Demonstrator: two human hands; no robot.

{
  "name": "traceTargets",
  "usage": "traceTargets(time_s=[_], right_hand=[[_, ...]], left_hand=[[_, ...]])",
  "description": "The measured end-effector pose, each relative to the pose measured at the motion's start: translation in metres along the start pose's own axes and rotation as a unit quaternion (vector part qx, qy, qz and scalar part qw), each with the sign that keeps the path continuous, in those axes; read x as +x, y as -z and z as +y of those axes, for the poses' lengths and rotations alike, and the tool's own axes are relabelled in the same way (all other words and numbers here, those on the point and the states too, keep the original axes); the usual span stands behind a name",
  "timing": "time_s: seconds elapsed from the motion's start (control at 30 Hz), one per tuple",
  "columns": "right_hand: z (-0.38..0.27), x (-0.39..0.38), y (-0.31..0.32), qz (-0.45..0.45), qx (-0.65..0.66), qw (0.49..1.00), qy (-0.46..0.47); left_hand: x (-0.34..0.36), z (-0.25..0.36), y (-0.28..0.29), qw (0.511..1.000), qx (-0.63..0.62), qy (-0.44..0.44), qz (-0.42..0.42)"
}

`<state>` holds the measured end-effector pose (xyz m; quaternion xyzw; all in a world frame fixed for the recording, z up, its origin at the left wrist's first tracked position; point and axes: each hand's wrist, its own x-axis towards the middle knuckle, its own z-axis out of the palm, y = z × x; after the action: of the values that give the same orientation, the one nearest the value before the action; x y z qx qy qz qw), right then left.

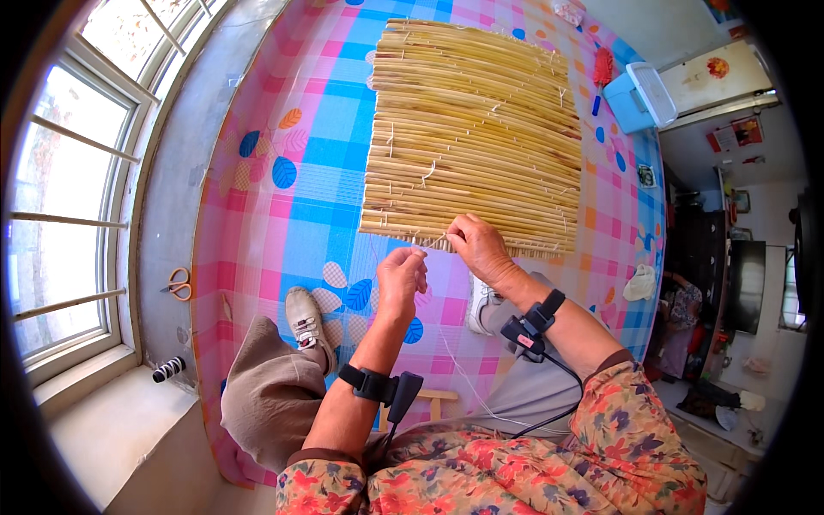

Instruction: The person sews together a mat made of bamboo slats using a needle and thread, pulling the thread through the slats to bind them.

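Observation:
A mat of straw-coloured reed stalks point(472, 129), tied in rows with white thread, lies on the floor before me. At its near edge my left hand point(402, 276) is closed, with thumb and fingertips pinched on a thin white thread. My right hand point(482, 249) is closed too, its fingertips pinching the thread right at the mat's edge. A short length of it spans the gap between both hands. More white thread point(463, 375) trails loosely down toward my lap. Short knotted thread ends point(429, 172) stick up from the stalks.
Checked pink and blue floor sheeting point(326, 206) lies under the mat. Orange-handled scissors point(178, 284) and a black-and-white spool point(169, 369) rest on the ledge at left, below a barred window point(69, 215). A blue box with a white lid point(639, 97) stands at far right. My shoes point(305, 318) flank my hands.

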<state>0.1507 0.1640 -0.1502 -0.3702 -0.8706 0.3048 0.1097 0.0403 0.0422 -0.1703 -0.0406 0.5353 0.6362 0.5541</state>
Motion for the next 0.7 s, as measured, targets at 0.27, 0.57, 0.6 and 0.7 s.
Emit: traceTargets(time_s=[0.27, 0.57, 0.6, 0.7], right_hand=[[0.0015, 0.001, 0.0011, -0.014, -0.002, 1.0, -0.004], [0.0015, 0.0009, 0.0044, -0.032, 0.026, 0.999, -0.004], [0.0012, 0.0009, 0.0053, -0.033, 0.03, 0.999, -0.007], [0.0029, 0.0013, 0.0047, -0.025, 0.036, 0.999, 0.0]], left_hand=[[-0.0021, 0.0007, -0.0003, 1.0, -0.007, -0.002, -0.007], [-0.0048, 0.0005, -0.0024, 1.0, -0.004, -0.001, -0.014], [-0.0052, 0.0011, -0.0025, 1.0, -0.001, 0.0, -0.015], [-0.0065, 0.0022, -0.0026, 1.0, 0.006, 0.001, -0.017]])
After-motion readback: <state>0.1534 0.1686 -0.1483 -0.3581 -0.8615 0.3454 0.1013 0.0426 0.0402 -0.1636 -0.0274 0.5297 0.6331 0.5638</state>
